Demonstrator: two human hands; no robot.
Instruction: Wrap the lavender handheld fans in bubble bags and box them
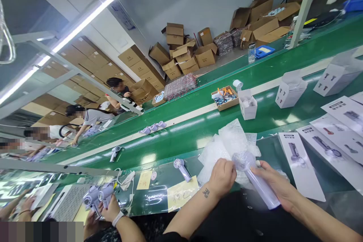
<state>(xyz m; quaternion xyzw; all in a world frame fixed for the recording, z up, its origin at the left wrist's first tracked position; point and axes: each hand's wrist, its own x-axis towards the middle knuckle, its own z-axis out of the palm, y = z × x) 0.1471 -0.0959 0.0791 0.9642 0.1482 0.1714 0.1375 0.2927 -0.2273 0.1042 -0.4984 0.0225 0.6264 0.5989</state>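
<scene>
Fingers of our left hand (222, 177) pinch wrap (241, 161), right hand (276, 184) clamped on lilac device (262, 189), tray (229, 105) of tools (227, 91) at twelve o'clock, white box (286, 95) of plastic (296, 84) at one.

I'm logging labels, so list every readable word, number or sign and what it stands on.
Larger yellow note: handwritten, possibly "何色"; first character uncertain.
Smaller yellow note: faint marks, unreadable.
Flat printed cards: headings too small.
Brown cartons: print blurred.
Wall sign: blurred.
Left forearm: dark mark, uncertain.
Held lilac device: no legible text.
</scene>
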